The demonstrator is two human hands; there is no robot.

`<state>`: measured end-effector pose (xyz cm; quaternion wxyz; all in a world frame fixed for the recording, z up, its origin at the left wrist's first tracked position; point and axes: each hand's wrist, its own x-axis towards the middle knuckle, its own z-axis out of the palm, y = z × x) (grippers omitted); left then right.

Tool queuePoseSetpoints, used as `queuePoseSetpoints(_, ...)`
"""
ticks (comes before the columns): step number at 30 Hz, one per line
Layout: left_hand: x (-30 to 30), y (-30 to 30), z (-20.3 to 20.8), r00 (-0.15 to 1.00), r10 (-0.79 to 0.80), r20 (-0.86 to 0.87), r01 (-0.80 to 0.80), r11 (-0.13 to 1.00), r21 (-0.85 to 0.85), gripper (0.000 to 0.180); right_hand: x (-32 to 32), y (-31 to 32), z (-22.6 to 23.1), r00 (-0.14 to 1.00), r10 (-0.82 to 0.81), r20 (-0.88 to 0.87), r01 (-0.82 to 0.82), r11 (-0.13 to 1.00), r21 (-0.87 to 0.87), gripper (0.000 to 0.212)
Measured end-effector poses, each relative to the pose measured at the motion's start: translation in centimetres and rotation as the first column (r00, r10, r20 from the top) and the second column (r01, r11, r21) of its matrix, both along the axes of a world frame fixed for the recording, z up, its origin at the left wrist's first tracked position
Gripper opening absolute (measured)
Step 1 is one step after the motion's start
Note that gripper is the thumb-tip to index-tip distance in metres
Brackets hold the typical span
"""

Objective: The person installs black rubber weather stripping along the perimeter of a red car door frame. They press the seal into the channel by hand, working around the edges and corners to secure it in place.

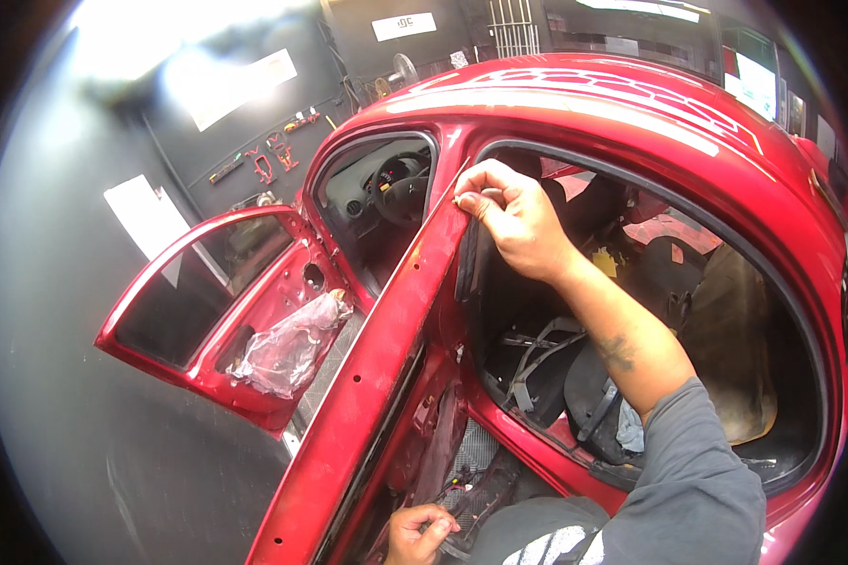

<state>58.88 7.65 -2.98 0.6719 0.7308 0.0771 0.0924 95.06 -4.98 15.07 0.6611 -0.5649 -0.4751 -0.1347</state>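
My right hand is raised at the upper end of the red rear door, which stands open and is seen edge-on. Thumb and forefinger are pinched around something small and pale, too small to name, right against the door's edge. A few small dark holes run along that edge. Low in the picture, my left hand is curled on the inner side of the same door, thumb close to the forefinger. Whether it holds anything small cannot be made out.
The red car body arches overhead, its rear opening showing a stripped interior with loose straps. To the left, the front door hangs open with a plastic sheet on it. Tools hang on the dark wall.
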Motion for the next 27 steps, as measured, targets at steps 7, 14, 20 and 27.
queuePoseSetpoints(7, 0.1, 1.1, 0.2, 1.0, 0.008, -0.02, -0.008, 1.0, 0.011, 0.031, -0.1, 0.8, -1.2, 0.955, -0.197, 0.223, 0.165, 0.974, 0.154, 0.005)
queuePoseSetpoints(14, 0.6, 1.3, -0.4, 0.999, 0.008, -0.035, -0.01, 0.998, -0.067, 0.029, 0.6, 1.0, -1.1, 0.934, -0.25, 0.254, 0.232, 0.968, 0.098, 0.007)
queuePoseSetpoints(20, 1.0, 1.7, -0.6, 0.997, -0.012, -0.071, 0.004, 0.994, -0.113, 0.029, 0.3, 0.7, -0.7, 0.974, -0.169, 0.154, 0.167, 0.986, 0.027, 0.007)
queuePoseSetpoints(27, 2.1, 1.3, -0.7, 0.999, -0.025, -0.041, 0.021, 0.996, -0.09, 0.028, -1.5, -0.5, 0.8, 0.93, -0.29, 0.223, 0.307, 0.951, -0.041, 0.011)
